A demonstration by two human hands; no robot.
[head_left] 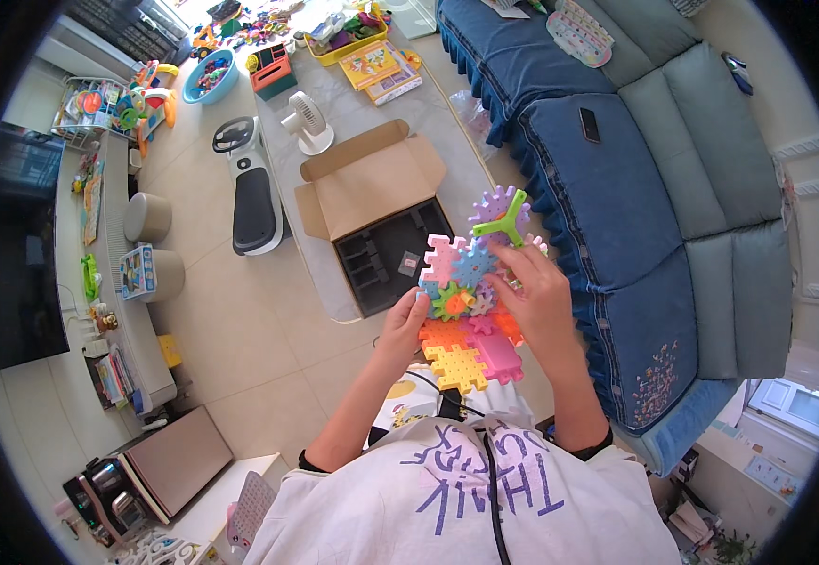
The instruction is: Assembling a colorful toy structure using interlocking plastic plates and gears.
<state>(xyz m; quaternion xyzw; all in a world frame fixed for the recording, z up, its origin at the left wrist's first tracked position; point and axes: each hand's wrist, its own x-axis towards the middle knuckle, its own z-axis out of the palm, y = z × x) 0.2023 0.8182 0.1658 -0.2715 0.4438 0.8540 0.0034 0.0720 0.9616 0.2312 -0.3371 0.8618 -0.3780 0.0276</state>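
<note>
White shirt (475, 490): nearest the lens.
Gear toy (451, 301): before the chest, long axis running from yellow plate (457, 369) (wearer's end) outward, slightly right, to purple gear (489, 202).
Left hand (402, 330): pinching its left edge.
Right hand (536, 292): fingers bent, slightly parted, at its right side; grip impossible to tell.

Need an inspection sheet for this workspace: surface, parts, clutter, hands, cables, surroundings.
Surface: grey marble-look table, partly covered.
Job's things: multicoloured gear toy on jigsaw-edged plates; green three-armed piece on its purple gear.
Clutter: open cardboard box with black insert, white fan, orange-and-green case.
Hands: left hand grips the toy's left edge; right hand has its fingers at the gears, exact grip unclear.
Cables: black cable down the shirt front.
Surroundings: blue-covered sofa on the right, phone on it; television on the left.
</note>
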